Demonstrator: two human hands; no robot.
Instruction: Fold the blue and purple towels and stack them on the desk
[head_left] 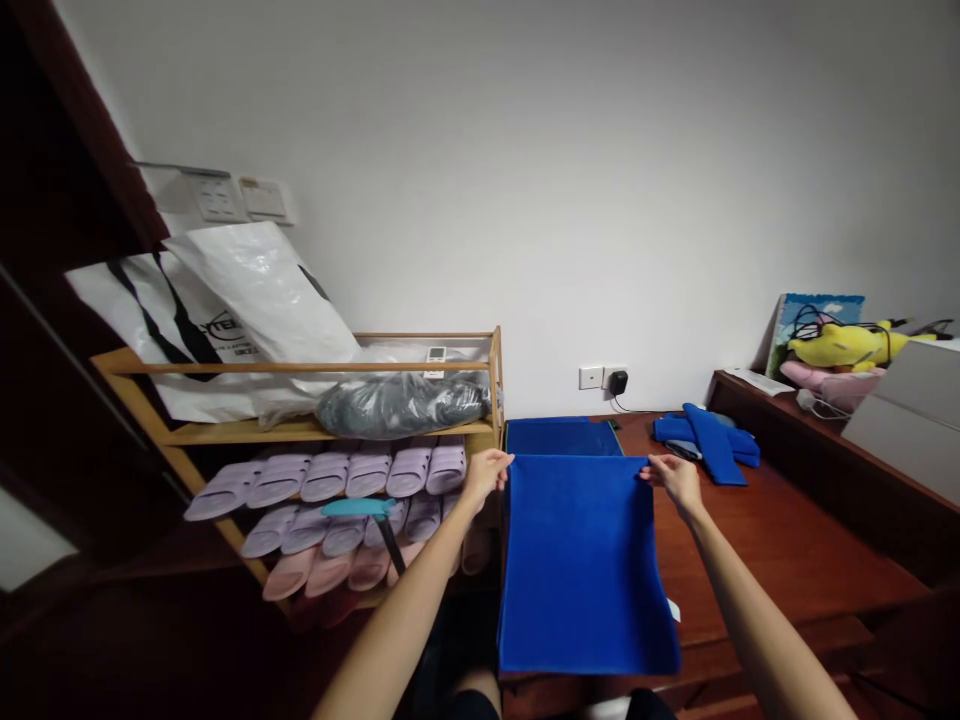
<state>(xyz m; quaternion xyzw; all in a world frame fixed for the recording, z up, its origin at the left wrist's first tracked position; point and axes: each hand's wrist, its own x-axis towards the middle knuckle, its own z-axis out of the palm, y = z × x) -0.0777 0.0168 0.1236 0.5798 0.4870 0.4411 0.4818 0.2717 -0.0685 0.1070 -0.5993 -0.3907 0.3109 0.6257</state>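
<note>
A blue cloth point(581, 565) hangs spread between my two hands, its top edge pulled straight. My left hand point(489, 473) pinches the top left corner, close to the end of the shoe rack. The top right corner is pinched by my right hand point(675, 480), above the reddish wooden desk point(795, 540). A small white tag point(674, 610) sticks out at the cloth's right side. Behind the cloth, a flat blue folded piece point(562, 436) lies at the back of the desk. Further right are crossed, folded blue cloths point(709, 442).
The wooden rack point(180, 433) at left holds lilac slippers point(330, 475), pink slippers point(330, 573), a white bag point(247, 310) and a plastic-wrapped dark bundle point(405, 403). A black plug point(618, 382) sits in the wall. A yellow plush toy point(847, 345) and white box point(911, 415) stand right.
</note>
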